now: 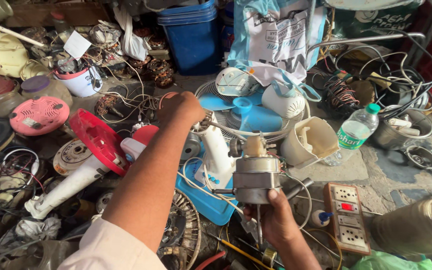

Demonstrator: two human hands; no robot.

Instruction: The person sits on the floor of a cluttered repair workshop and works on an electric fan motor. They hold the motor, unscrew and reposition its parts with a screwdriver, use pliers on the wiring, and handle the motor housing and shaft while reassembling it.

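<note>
Low in the middle of the view, the fan motor [256, 175] sits in the right hand [276, 220], whose fingers are closed around its underside with the thumb pressed on the lower rim. It is a grey metal drum with a cream gear housing on top, a shaft sticking down below and thin white wires trailing off to the left. Holding it well seems to call for a firm grip on the casing, not on the wires, and keeping the shaft clear of the palm. The left hand [181, 107] reaches further out, fingers curled shut over something among the tangled wires; what it grips I cannot tell. Just behind the motor lie a white fan stand [216, 155] and blue fan blades [251, 115]. A white power strip [347, 215] rests on the floor to the right, a plastic water bottle [353, 132] beyond it.
</note>
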